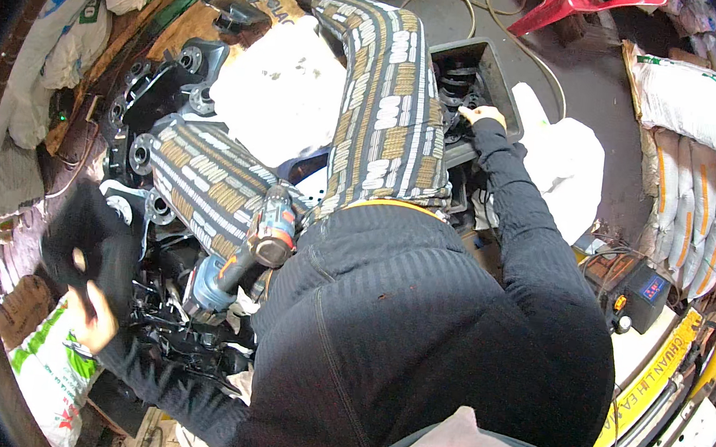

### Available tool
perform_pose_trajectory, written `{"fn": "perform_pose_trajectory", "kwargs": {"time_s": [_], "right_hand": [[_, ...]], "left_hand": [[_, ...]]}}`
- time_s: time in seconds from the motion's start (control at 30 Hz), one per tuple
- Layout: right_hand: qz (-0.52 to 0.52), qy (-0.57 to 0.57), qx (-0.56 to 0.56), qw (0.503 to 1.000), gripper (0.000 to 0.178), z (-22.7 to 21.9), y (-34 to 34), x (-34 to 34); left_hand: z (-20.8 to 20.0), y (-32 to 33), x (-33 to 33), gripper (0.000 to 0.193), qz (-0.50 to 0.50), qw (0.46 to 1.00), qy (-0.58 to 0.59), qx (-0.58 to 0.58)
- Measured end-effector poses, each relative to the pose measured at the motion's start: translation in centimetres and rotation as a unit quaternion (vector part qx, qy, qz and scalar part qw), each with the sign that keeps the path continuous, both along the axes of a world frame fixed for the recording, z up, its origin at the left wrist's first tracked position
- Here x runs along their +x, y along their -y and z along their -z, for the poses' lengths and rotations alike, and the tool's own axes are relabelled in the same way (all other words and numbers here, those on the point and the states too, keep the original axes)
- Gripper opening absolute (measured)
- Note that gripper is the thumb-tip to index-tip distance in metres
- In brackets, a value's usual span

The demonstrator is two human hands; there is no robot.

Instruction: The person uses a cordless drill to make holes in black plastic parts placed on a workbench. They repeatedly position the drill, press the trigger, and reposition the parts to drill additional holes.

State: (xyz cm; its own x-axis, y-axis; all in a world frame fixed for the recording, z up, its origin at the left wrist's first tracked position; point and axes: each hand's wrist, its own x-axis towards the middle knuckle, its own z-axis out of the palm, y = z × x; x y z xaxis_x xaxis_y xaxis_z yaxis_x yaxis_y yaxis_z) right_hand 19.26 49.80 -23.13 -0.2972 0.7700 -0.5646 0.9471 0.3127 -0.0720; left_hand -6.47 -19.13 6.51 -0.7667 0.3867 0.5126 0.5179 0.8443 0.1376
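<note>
While a grey rectangular plastic bin (502, 82) is reached into, a broad blurred black plastic-looking part (95, 231) is gripped at far left by the left hand (95, 321); if pinched loosely, it could be dropped. The right hand's (484, 115) closure cannot be told.

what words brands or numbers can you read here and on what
I won't copy wording, but print shows on:
brown sack, top: dark letters
yellow bar, right: dark letters
white sack, upper right: green and dark print
white-green sack, lower left: red print
black box: blue label, too small
</note>
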Motion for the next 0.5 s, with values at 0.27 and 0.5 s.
{"fn": "perform_pose_trajectory", "kwargs": {"time_s": [0.27,0.5], "right_hand": [[0.048,0.025,0.067,0.996,0.047,-0.2,-1.2,0.9],[-0.024,-0.257,0.133,0.957,0.034,-4.8,-2.9,4.8]], "left_hand": [[10.4,-28.8,-4.9,0.083,0.279,0.916,0.216,-0.192],[20.6,-30.6,0.6,0.074,0.328,0.852,0.249,-0.323]]}}
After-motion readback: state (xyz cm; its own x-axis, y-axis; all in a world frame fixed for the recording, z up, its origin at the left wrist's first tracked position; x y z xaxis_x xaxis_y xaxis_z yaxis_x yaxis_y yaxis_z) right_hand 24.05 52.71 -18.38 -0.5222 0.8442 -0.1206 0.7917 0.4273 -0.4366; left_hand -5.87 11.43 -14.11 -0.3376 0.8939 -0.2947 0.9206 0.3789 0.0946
